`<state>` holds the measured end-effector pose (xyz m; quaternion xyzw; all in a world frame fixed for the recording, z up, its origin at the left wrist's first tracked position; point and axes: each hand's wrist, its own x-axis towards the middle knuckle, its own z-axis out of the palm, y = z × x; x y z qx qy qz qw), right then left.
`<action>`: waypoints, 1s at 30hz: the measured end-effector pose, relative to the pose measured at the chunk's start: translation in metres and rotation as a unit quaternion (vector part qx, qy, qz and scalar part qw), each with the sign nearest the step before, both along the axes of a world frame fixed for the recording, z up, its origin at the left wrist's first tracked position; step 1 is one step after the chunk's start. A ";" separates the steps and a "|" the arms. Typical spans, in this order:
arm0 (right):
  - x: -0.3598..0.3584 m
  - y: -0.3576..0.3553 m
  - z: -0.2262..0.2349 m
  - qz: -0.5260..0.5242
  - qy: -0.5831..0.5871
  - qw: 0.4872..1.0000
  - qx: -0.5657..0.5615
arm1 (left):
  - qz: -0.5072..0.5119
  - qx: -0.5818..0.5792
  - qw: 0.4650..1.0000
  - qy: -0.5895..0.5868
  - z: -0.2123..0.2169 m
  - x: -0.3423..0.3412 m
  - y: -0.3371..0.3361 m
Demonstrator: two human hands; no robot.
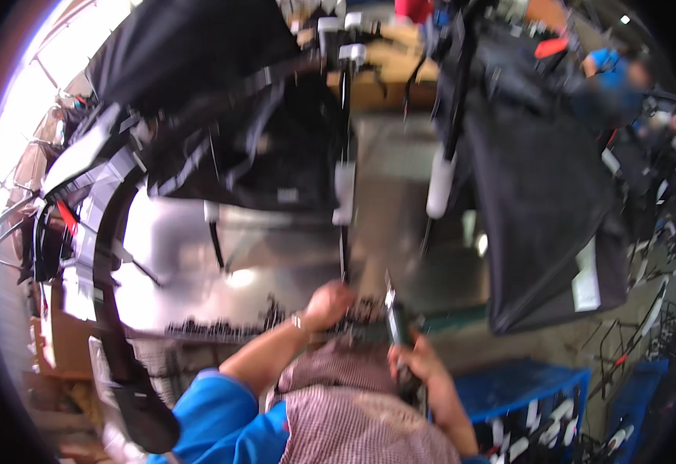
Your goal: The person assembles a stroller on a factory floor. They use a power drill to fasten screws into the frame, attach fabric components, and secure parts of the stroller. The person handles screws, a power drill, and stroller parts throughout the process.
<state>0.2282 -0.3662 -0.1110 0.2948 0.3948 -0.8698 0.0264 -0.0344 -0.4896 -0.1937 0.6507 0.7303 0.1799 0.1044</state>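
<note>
My left hand point(328, 305) is closed at the lower end of a thin black rod point(344, 251), which hangs down from a white sleeve point(343, 193). The fingertips are blurred. In my right hand point(424, 359) is a dark green power screwdriver point(397, 325), gripped by its body with the metal tip pointing up and away from me. Its tip is to the right of my left hand, apart from it. Small black parts point(222, 326) lie in a row along the near edge of the metal table point(268, 240), around my left hand.
Black fabric pieces on frames hang over the table at left point(268, 147) and right point(539, 185). A second white sleeve point(440, 185) hangs beside the right one. A curved black-and-grey frame point(106, 247) stands at left. A blue bin point(523, 377) holds black-and-white parts. Another person point(612, 85) is far right.
</note>
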 end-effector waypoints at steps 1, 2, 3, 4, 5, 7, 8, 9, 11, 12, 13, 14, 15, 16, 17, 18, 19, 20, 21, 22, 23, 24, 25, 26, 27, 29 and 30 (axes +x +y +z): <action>-0.001 -0.003 0.015 -0.015 0.023 1.000 0.002 | 0.012 -0.003 1.000 0.007 -0.012 -0.001 0.000; 0.001 -0.001 0.017 -0.006 -0.007 1.000 -0.005 | 0.012 0.004 1.000 0.004 -0.008 0.000 0.006; 0.000 -0.002 0.021 -0.017 -0.023 1.000 0.005 | 0.018 -0.060 0.998 0.031 -0.006 0.002 0.013; 0.001 -0.002 0.015 -0.003 -0.018 1.000 0.017 | 0.044 -0.074 0.996 -0.007 0.003 0.005 0.017; 0.000 -0.002 0.013 0.017 -0.017 0.999 0.036 | 0.046 -0.049 0.997 -0.035 -0.007 0.000 0.014; 0.001 0.001 -0.011 0.071 -0.025 0.983 0.164 | 0.131 -0.059 0.981 -0.130 0.016 0.006 0.016; -0.003 0.000 -0.018 0.084 -0.018 0.973 0.213 | 0.149 -0.029 0.968 -0.202 0.014 0.003 0.012; -0.003 0.001 -0.021 0.083 -0.014 0.961 0.264 | 0.228 -0.034 0.894 -0.384 0.028 0.005 0.024; -0.007 -0.001 -0.004 0.099 0.000 0.957 0.272 | 0.305 -0.004 0.740 -0.599 0.056 0.012 0.030; -0.010 -0.002 -0.002 0.101 0.011 0.952 0.288 | 0.305 0.031 0.699 -0.647 0.069 0.011 0.033; -0.014 0.000 0.004 0.107 0.024 0.945 0.307 | 0.302 0.070 0.652 -0.692 0.078 0.010 0.037; -0.019 0.001 0.012 0.114 0.037 0.938 0.326 | 0.291 0.081 0.635 -0.711 0.081 0.008 0.037; -0.021 0.000 0.023 0.107 0.058 0.941 0.316 | 0.280 0.092 0.618 -0.729 0.081 0.006 0.035; -0.022 -0.001 0.038 0.107 0.050 0.945 0.306 | 0.269 0.100 0.599 -0.747 0.084 0.005 0.036; -0.024 0.000 0.039 0.106 0.055 0.948 0.295 | 0.275 0.101 0.586 -0.756 0.090 0.006 0.035; -0.025 0.000 0.038 0.104 0.060 0.951 0.284 | 0.274 0.106 0.572 -0.766 0.096 0.006 0.034; -0.024 0.001 0.030 0.097 0.066 0.951 0.287 | 0.269 0.105 0.558 -0.778 0.099 0.006 0.037; -0.024 0.000 0.019 0.093 0.073 0.950 0.287 | 0.267 0.105 0.543 -0.789 0.101 0.005 0.037; -0.024 0.001 0.010 0.089 0.080 0.950 0.288 | 0.255 0.103 0.547 -0.790 0.102 0.003 0.038; -0.025 0.002 0.007 0.103 0.078 0.946 0.299 | 0.250 0.101 0.546 -0.793 0.100 0.001 0.035; -0.026 0.004 0.005 0.117 0.077 0.941 0.309 | 0.245 0.099 0.544 -0.796 0.098 -0.001 0.034; -0.027 0.005 0.004 0.130 0.075 0.935 0.320 | 0.239 0.096 0.543 -0.799 0.098 -0.003 0.033; -0.026 0.003 0.006 0.132 0.074 0.936 0.319 | 0.244 0.089 0.543 -0.798 0.098 -0.004 0.030; -0.024 0.001 0.010 0.134 0.074 0.936 0.318 | 0.240 0.077 0.553 -0.794 0.097 -0.006 0.028; -0.023 -0.001 0.012 0.136 0.073 0.936 0.317 | 0.235 0.065 0.563 -0.790 0.097 -0.009 0.026; -0.023 0.001 0.009 0.146 0.069 0.926 0.340 | 0.230 0.034 0.620 -0.749 0.100 -0.012 0.026; -0.021 0.000 0.007 0.150 0.064 0.922 0.350 | 0.229 0.011 0.664 -0.712 0.106 -0.013 0.028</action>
